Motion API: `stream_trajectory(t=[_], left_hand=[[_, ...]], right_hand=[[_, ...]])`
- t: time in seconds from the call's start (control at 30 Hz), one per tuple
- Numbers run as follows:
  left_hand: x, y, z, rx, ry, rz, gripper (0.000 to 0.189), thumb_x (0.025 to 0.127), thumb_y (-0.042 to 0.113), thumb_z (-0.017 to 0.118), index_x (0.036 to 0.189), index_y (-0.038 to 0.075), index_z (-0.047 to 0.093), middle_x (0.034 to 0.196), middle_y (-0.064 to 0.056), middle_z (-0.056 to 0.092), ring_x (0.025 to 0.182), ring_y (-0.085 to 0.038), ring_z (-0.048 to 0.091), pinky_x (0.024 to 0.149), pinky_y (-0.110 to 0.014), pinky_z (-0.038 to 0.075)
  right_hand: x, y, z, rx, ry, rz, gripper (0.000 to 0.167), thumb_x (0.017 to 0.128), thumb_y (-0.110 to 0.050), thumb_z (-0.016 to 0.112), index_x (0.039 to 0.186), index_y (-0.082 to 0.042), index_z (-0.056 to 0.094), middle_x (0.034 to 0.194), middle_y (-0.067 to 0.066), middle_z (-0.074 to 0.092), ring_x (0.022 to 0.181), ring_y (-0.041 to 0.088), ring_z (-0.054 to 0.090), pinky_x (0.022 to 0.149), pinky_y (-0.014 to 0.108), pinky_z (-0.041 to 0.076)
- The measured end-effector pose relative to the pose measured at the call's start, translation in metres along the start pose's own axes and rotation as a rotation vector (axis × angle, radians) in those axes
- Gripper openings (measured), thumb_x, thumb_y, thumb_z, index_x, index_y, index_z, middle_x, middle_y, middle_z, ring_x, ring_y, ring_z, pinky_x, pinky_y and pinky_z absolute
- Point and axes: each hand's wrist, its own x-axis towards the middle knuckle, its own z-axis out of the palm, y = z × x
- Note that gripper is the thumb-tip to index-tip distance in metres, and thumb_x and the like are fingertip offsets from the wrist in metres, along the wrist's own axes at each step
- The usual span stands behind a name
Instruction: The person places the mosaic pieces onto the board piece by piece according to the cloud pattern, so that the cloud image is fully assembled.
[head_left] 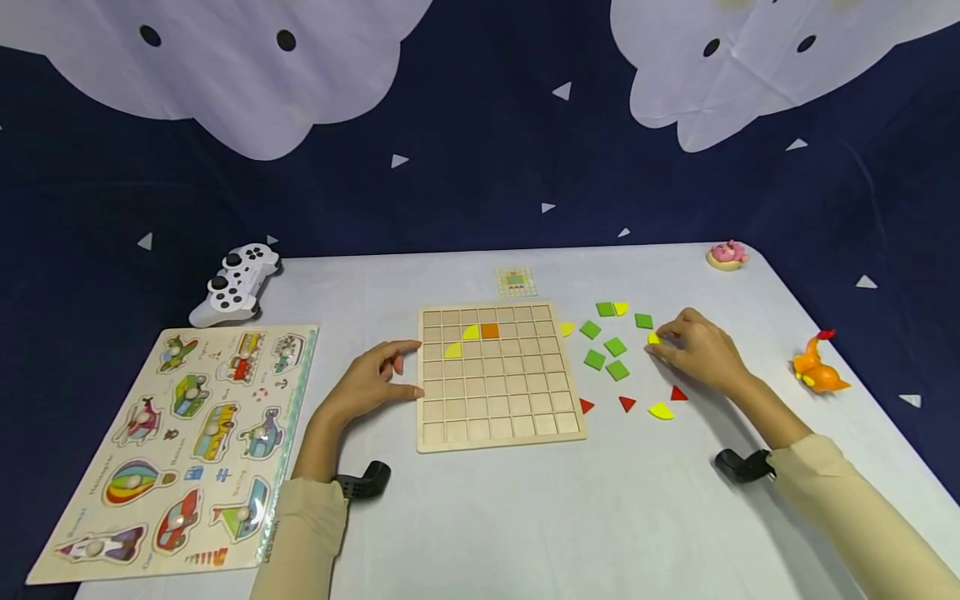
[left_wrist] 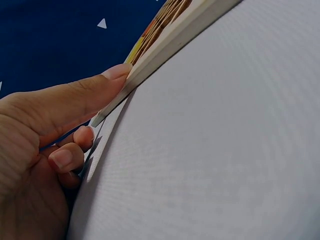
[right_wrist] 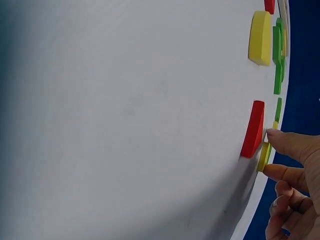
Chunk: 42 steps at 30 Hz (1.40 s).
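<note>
A wooden grid board [head_left: 498,387] lies flat on the table in the head view. An orange square [head_left: 490,332] and two yellow quarter-round tiles [head_left: 453,351] sit in its upper-left cells. My left hand [head_left: 370,381] is at the board's left edge, thumb and index finger spread apart and touching it. My right hand [head_left: 701,350] pinches another yellow quarter-round tile [right_wrist: 263,157] between thumb and index finger, to the right of the board. Several green square tiles [head_left: 615,346] lie between that hand and the board. Red triangle tiles [head_left: 627,404] and a yellow quarter-round tile [head_left: 662,411] lie nearer me.
A small pattern card [head_left: 515,282] lies behind the board. At left are a picture puzzle board [head_left: 217,333] with vehicle pieces and a white game controller [head_left: 238,283]. An orange toy figure [head_left: 819,371] and a pink ornament [head_left: 727,255] stand on the right side.
</note>
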Motion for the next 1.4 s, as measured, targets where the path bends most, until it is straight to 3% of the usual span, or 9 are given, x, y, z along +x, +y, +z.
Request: stream_trajectory(t=[0.3,0.53,0.83,1.4], left_hand=[[0.0,0.001,0.0,-0.006,-0.003,-0.005,0.073,0.074,0.016,0.086,0.139,0.008,0.055,0.092,-0.006,0.047,0.071,-0.016,0.036,0.068,-0.028,0.031],[0.0,0.0,0.0,-0.001,0.0,-0.004,0.073,0.074,0.017,0.087,0.139,0.008,0.055,0.092,-0.005,0.047,0.072,-0.016,0.036,0.069,-0.029,0.031],[0.0,-0.001,0.0,-0.003,0.0,-0.007,0.072,0.074,0.016,0.086,0.139,0.007,0.055,0.092,-0.006,0.046,0.072,-0.016,0.036,0.069,-0.029,0.031],[0.0,0.0,-0.001,0.001,-0.004,-0.001,0.072,0.075,0.016,0.086,0.139,0.008,0.055,0.093,-0.006,0.047,0.072,-0.016,0.036,0.07,-0.029,0.032]], right_hand=[[0.0,-0.005,0.0,0.004,-0.009,0.022,0.033,0.083,-0.019,0.079,0.102,0.007,0.073,0.089,0.013,0.056,0.073,0.022,0.051,0.061,0.036,0.042],[-0.001,-0.002,0.002,0.029,-0.002,0.007,0.023,0.085,-0.01,0.075,0.103,0.004,0.074,0.086,0.011,0.056,0.074,0.022,0.05,0.063,0.036,0.04],[-0.004,0.0,0.004,0.044,0.006,-0.02,0.023,0.085,-0.007,0.075,0.105,0.002,0.075,0.084,0.01,0.056,0.072,0.021,0.05,0.061,0.034,0.039],[-0.011,0.007,-0.002,0.06,0.015,-0.022,0.023,0.083,-0.01,0.077,0.101,0.004,0.074,0.085,0.008,0.054,0.072,0.019,0.048,0.061,0.032,0.038]])
